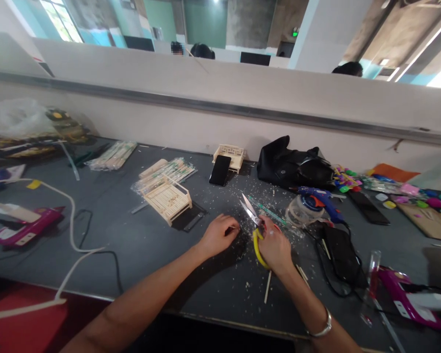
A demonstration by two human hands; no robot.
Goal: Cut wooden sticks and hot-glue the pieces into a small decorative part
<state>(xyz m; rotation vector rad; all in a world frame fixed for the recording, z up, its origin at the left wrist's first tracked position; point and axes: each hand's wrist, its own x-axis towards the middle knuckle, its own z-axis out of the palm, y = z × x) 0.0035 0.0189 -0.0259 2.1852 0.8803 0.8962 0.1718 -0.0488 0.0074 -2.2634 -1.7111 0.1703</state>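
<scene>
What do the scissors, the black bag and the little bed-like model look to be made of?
Scissors: shiny, silvery blades, likely steel, since they catch the light; smooth yellow handle, probably plastic.
Black bag: soft, slightly glossy; its slumped folds suggest leather or a synthetic, which I can't settle.
Bed-like model: pale, unpainted-looking thin sticks, probably wood or bamboo, with a matte finish.

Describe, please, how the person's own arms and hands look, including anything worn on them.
The left hand and the right hand wear no gloves. No sleeves show on either arm, as far as the picture reaches. A shiny, silver-coloured bracelet circles the right wrist, and nothing is visible on the left one. I cannot make out any rings.
</scene>
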